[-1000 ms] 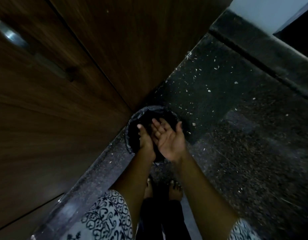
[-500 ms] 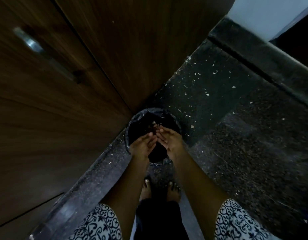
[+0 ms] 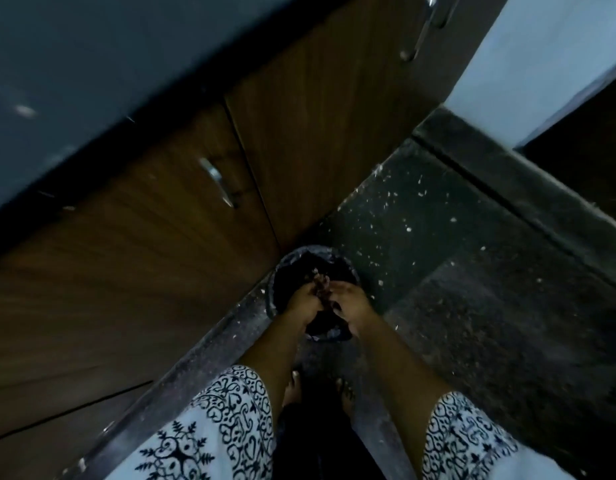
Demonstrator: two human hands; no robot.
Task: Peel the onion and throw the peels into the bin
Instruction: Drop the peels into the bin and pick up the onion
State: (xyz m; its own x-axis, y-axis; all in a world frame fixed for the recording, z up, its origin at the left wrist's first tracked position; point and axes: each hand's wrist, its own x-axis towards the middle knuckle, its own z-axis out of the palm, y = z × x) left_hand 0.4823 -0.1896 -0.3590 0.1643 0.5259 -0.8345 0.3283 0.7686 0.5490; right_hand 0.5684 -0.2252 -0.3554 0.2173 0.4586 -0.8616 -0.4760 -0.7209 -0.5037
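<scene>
A round dark bin (image 3: 299,251) with a black liner stands on the floor in the corner by the cabinet. Both my hands hover just above its opening, close together. My left hand (image 3: 301,301) and my right hand (image 3: 351,301) curl toward each other, and a small clump of reddish-brown onion peels (image 3: 321,287) is pinched between their fingertips. The light is dim, so the inside of the bin is hard to read. No onion is in view.
Wooden cabinet doors with a metal handle (image 3: 216,181) rise left of the bin, under a dark countertop edge (image 3: 74,81). The speckled dark floor (image 3: 438,254) spreads right to a raised dark sill (image 3: 507,188) and a pale wall (image 3: 541,64). My bare feet (image 3: 292,389) stand behind the bin.
My hands were apart with open palms over the bin, then closed in toward each other, fingertips now meeting around peel bits. The view has tilted up, showing the countertop edge.
</scene>
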